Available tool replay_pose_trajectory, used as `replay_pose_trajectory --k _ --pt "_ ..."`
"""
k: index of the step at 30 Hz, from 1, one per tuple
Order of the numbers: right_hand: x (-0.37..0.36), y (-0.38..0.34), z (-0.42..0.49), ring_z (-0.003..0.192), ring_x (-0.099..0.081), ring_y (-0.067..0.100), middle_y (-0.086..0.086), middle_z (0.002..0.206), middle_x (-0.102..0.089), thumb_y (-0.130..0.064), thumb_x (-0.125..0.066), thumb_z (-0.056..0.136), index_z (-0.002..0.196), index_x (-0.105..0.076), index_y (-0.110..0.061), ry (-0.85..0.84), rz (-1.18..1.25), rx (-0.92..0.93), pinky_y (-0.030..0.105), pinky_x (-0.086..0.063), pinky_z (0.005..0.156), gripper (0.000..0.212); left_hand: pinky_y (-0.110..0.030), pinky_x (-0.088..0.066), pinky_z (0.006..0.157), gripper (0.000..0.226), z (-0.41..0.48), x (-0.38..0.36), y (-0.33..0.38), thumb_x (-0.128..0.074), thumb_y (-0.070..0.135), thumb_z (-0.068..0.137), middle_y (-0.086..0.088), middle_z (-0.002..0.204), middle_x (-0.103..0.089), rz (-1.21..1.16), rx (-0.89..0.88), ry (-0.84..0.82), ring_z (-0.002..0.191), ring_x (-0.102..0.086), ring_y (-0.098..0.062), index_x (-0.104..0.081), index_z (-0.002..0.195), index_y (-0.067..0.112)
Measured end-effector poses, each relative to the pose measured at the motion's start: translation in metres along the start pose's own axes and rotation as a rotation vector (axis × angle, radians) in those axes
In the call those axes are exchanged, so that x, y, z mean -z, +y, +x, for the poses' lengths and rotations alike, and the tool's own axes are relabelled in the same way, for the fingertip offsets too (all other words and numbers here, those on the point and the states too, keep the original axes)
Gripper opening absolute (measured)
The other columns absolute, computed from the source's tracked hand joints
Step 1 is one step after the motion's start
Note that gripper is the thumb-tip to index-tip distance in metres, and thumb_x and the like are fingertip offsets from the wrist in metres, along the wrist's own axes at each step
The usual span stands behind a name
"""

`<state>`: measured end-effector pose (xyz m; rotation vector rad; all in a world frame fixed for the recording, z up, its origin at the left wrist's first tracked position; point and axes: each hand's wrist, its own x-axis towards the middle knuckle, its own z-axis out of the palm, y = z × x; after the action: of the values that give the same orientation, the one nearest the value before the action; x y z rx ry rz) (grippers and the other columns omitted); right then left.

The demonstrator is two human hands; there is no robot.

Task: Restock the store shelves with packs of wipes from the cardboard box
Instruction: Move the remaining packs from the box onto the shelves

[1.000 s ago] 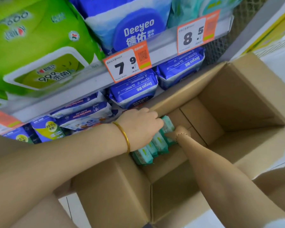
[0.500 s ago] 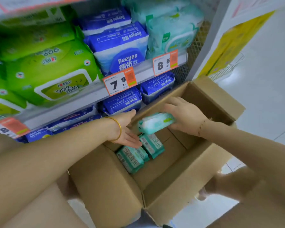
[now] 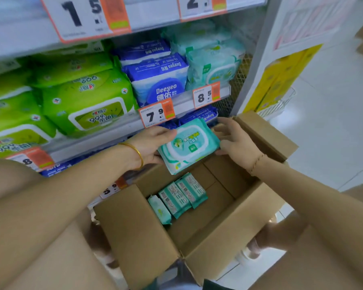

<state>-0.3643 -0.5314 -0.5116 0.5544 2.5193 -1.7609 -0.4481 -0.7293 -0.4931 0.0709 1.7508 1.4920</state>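
Pack of wipes [image 3: 189, 146] – teal, label side up – sits centre frame, lifted clear of the cardboard box [image 3: 138, 237] and level with the lower shelf edge [image 3: 105, 132]. Half a second ago the right hand alone held it low over the box, with the left hand down by the remaining packs. Now it is higher, turned flat and shared between both hands. The left hand [image 3: 149, 145] grips the pack's left end, thumb on top, fingers curled beneath. The right hand [image 3: 235, 141] has its fingers spread and nearly straight, tips against the right edge – steadying it, not clamping. Three remaining packs [image 3: 176, 197] lie side by side on the box floor, lower centre. Matching teal packs [image 3: 212, 65] stand on the shelf at upper right, above the 8.5 price tag [image 3: 205, 96]. Judgement: the pick-out is done and the pack is lined up for shelving, probably in that teal stack. The box is nearly empty, so the restock looks close to finished.
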Motion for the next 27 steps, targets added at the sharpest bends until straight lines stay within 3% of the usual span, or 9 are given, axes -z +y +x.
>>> replay_pose_trajectory --k 4,8,11,14,17,19,21,24,27 --pt "-0.001 -0.018 0.000 0.093 -0.062 0.025 0.011 0.111 -0.054 0.010 -0.030 0.088 0.134 -0.045 -0.009 -0.062 0.437 -0.190 0.043 -0.059 0.069 0.052 -0.025 -0.057 0.062 0.009 -0.007 0.003 0.006 -0.050 0.025 0.094 0.005 0.083 -0.065 0.072 -0.070 0.027 0.072 -0.063 -0.008 -0.055 0.086 0.025" --pt "-0.004 -0.023 0.002 0.101 -0.065 0.026 0.010 0.117 -0.059 -0.011 -0.052 0.093 0.129 -0.047 -0.016 -0.158 0.343 -0.172 0.040 -0.060 0.071 0.037 -0.023 -0.057 0.061 0.009 -0.009 0.006 0.008 -0.051 0.026 0.094 0.007 0.085 -0.066 0.116 -0.106 0.019 0.065 -0.065 0.000 -0.057 0.087 0.027" --pt "-0.008 -0.023 0.006 0.094 -0.069 0.025 0.005 0.108 -0.062 -0.011 -0.069 0.082 0.134 -0.041 -0.012 -0.191 0.217 -0.119 0.038 -0.060 0.073 0.059 -0.022 -0.058 0.062 0.005 -0.007 0.009 0.011 -0.053 0.023 0.093 0.004 0.091 -0.066 0.081 -0.089 -0.005 0.076 -0.064 -0.006 -0.057 0.091 0.026" --pt "-0.006 -0.030 0.011 0.100 -0.066 0.035 0.012 0.105 -0.065 -0.012 -0.081 0.065 0.129 -0.047 -0.012 -0.178 0.251 -0.079 0.052 -0.054 0.087 0.072 -0.018 -0.056 0.066 0.008 -0.009 0.011 0.014 -0.057 0.020 0.090 0.002 0.095 -0.067 0.104 -0.064 -0.089 0.076 -0.066 -0.005 -0.059 0.096 0.023" --pt "-0.009 -0.030 0.015 0.104 -0.064 0.038 0.024 0.118 -0.062 -0.009 -0.080 0.065 0.122 -0.049 -0.011 -0.158 0.369 -0.058 0.051 -0.051 0.093 0.065 -0.023 -0.054 0.079 0.019 -0.010 0.007 0.010 -0.058 0.019 0.089 -0.002 0.102 -0.067 0.201 -0.055 -0.136 0.084 -0.066 -0.010 -0.058 0.107 0.016" --pt "-0.012 -0.026 0.016 0.102 -0.065 0.035 0.021 0.115 -0.063 -0.009 -0.071 0.079 0.117 -0.050 -0.008 -0.127 0.462 -0.077 0.051 -0.049 0.095 0.043 -0.028 -0.051 0.087 0.023 -0.008 0.004 0.007 -0.058 0.019 0.089 -0.003 0.104 -0.067 0.137 -0.021 -0.115 0.089 -0.065 -0.015 -0.056 0.112 0.015" --pt "-0.013 -0.023 0.015 0.099 -0.066 0.027 0.012 0.110 -0.067 -0.020 -0.062 0.087 0.116 -0.051 -0.007 -0.166 0.486 -0.133 0.048 -0.050 0.096 0.033 -0.027 -0.054 0.083 0.021 -0.006 0.004 0.006 -0.059 0.019 0.088 -0.001 0.100 -0.069 0.004 0.009 -0.080 0.085 -0.068 -0.013 -0.058 0.109 0.018" --pt "-0.016 -0.018 0.009 0.103 -0.066 0.022 0.007 0.117 -0.067 -0.031 -0.059 0.087 0.124 -0.051 -0.013 -0.369 0.392 -0.243 0.043 -0.054 0.090 0.042 -0.028 -0.056 0.080 0.026 -0.002 0.008 0.009 -0.061 0.016 0.087 -0.004 0.102 -0.070 -0.141 0.014 -0.040 0.087 -0.069 -0.016 -0.058 0.113 0.016" --pt "-0.019 -0.012 0.008 0.102 -0.067 0.030 0.012 0.122 -0.064 -0.023 -0.064 0.085 0.131 -0.044 -0.011 -0.413 0.412 -0.236 0.041 -0.059 0.077 0.052 -0.030 -0.056 0.083 0.031 -0.004 0.008 0.011 -0.062 0.012 0.086 -0.006 0.107 -0.069 -0.111 0.006 -0.067 0.093 -0.068 -0.019 -0.057 0.116 0.015"
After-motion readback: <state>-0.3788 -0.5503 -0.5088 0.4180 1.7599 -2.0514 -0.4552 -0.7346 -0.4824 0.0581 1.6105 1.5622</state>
